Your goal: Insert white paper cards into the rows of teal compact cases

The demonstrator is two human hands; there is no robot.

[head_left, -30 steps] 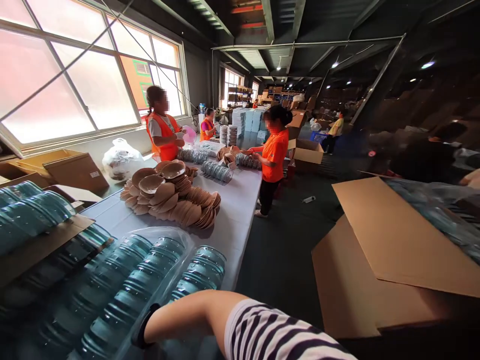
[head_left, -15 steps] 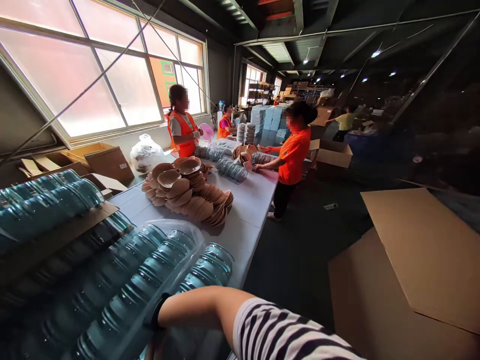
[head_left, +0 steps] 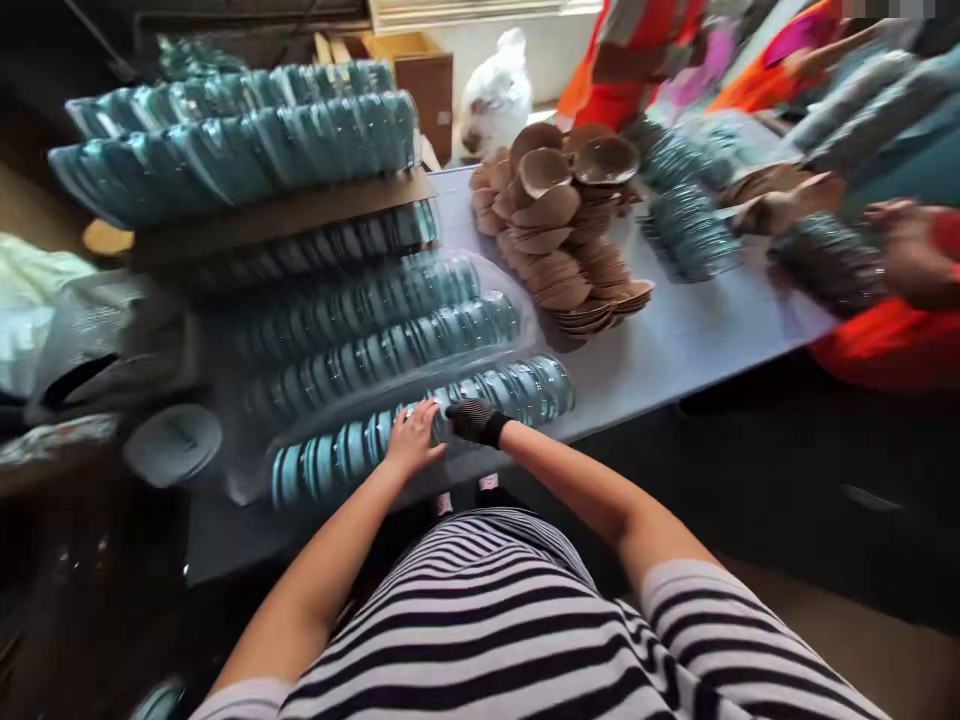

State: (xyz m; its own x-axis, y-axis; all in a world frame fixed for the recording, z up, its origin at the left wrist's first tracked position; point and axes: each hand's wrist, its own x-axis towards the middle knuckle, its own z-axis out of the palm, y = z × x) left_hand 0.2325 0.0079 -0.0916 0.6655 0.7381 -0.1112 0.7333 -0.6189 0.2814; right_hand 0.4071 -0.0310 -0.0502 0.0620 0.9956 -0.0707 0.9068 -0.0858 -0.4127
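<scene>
Resting spread-fingered on the nearest row of teal lids (head_left: 420,425), the bare left hand (head_left: 411,440) grips nothing; the gloved right hand (head_left: 472,420) touches the same row, its fingers too blurred to judge. Behind, more lid rows (head_left: 360,320), then brown bowls (head_left: 562,230) on the table (head_left: 690,340).

Teal lids (head_left: 420,430): clear tinted plastic, glossy, ribbed edges, stacked in rows.
Wrapping (head_left: 247,440): thin transparent plastic film, shiny, creased.
Brown bowls (head_left: 559,225): matt, fibrous-looking finish; material cannot be told.
Table (head_left: 675,350): pale covering, smooth, matt.
Divider sheet (head_left: 285,215): brown cardboard, dull, rough.
Right hand (head_left: 474,420): black knitted cloth glove.
Left hand (head_left: 411,438): bare.
Shirt (head_left: 510,620): striped soft cloth.
</scene>
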